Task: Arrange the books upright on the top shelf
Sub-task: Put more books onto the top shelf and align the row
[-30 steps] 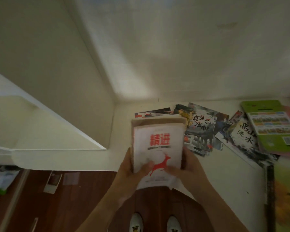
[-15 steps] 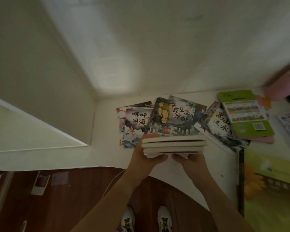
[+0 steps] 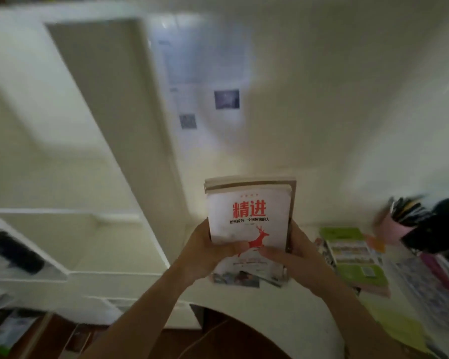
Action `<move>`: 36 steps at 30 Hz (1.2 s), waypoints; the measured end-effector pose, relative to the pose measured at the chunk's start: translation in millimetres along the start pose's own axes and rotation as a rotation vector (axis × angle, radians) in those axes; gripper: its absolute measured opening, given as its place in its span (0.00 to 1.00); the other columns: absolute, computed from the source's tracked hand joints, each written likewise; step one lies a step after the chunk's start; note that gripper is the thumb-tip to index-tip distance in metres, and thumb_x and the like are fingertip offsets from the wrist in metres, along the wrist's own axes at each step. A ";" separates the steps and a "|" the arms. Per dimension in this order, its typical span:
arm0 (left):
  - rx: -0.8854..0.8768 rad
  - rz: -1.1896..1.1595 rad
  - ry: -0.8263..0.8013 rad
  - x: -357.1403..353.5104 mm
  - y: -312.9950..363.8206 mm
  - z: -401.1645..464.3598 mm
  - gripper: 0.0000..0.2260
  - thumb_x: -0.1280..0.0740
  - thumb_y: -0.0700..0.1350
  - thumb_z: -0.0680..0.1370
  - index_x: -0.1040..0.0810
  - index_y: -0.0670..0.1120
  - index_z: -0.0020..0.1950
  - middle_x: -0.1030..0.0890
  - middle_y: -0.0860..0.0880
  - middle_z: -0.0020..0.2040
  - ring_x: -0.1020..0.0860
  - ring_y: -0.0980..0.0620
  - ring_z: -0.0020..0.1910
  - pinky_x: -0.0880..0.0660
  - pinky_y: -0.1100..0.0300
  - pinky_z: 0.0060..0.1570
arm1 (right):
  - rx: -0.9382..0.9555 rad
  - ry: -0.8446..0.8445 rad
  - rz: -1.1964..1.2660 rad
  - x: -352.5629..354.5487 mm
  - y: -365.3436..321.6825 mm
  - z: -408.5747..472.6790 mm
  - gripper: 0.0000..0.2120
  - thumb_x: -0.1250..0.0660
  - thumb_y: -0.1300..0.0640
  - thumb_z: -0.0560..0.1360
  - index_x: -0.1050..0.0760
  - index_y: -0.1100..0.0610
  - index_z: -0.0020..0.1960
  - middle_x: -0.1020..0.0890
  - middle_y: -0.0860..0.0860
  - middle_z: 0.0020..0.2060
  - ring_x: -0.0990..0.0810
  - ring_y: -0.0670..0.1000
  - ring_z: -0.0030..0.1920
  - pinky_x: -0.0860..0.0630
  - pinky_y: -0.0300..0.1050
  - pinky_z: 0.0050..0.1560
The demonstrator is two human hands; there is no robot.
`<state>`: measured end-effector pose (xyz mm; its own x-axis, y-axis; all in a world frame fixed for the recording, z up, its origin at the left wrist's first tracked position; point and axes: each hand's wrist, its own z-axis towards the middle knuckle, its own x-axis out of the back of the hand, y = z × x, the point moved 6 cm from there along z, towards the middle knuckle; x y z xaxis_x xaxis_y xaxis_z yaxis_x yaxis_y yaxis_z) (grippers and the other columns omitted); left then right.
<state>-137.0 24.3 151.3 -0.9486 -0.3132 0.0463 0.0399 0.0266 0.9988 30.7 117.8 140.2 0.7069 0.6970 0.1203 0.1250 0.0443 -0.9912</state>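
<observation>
White shelving unit (image 3: 106, 130) with a tall upright panel, filling the left half of the view, blurred. Cream wall (image 3: 347, 86) behind, carrying a pale printed sheet (image 3: 205, 81) with a dark square picture and a smaller grey patch. White desk (image 3: 283, 307) with a curved front edge, bottom centre to right. Small stack of books (image 3: 249, 216) held upright above the desk, in front of the wall and just right of the shelf's upright panel; white front cover facing the camera, with red characters and a red deer; edges of further books visible behind the top and right side. Green book (image 3: 353, 257) lying flat on the desk to the right of the hands, atop a pink-edged volume. Colourful picture books (image 3: 236, 279) lying flat on the desk, partly hidden below the held stack. Pink pen holder (image 3: 394, 226) full of pens at far right, beside a dark blurred object (image 3: 441, 226). Left hand (image 3: 205, 252) gripping the stack's lower left edge, thumb across the cover. Right hand (image 3: 293, 252) gripping the lower right edge, thumb on the cover, fingers wrapped behind.
</observation>
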 end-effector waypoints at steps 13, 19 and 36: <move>-0.530 0.147 0.394 48.1 270.0 -105.4 0.24 0.19 0.46 0.71 0.26 0.51 0.62 0.14 0.53 0.53 0.14 0.52 0.50 0.17 0.55 0.46 | 0.422 -0.047 0.240 -37.6 -266.7 -49.0 0.24 0.29 0.68 0.69 0.22 0.56 0.63 0.13 0.57 0.54 0.14 0.59 0.53 0.16 0.56 0.51; -0.669 0.154 0.419 63.8 337.7 -102.0 0.19 0.28 0.44 0.79 0.30 0.50 0.67 0.15 0.58 0.55 0.15 0.56 0.53 0.16 0.56 0.48 | 0.376 -0.079 0.271 -44.9 -345.5 -32.4 0.18 0.30 0.66 0.71 0.17 0.56 0.59 0.13 0.57 0.52 0.13 0.61 0.50 0.15 0.58 0.48; -0.936 0.634 1.153 112.7 405.9 29.6 0.11 0.41 0.52 0.85 0.37 0.49 0.63 0.16 0.46 0.55 0.14 0.51 0.44 0.23 0.67 0.32 | 0.597 0.300 -0.676 -88.1 -451.1 91.5 0.18 0.42 0.48 0.84 0.19 0.55 0.64 0.19 0.54 0.61 0.24 0.61 0.63 0.28 0.54 0.67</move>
<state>-237.0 27.9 561.6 0.0059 -0.9999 -0.0139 0.8914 -0.0011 0.4532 -151.7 102.0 571.7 0.7749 0.1809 0.6056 0.2550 0.7872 -0.5615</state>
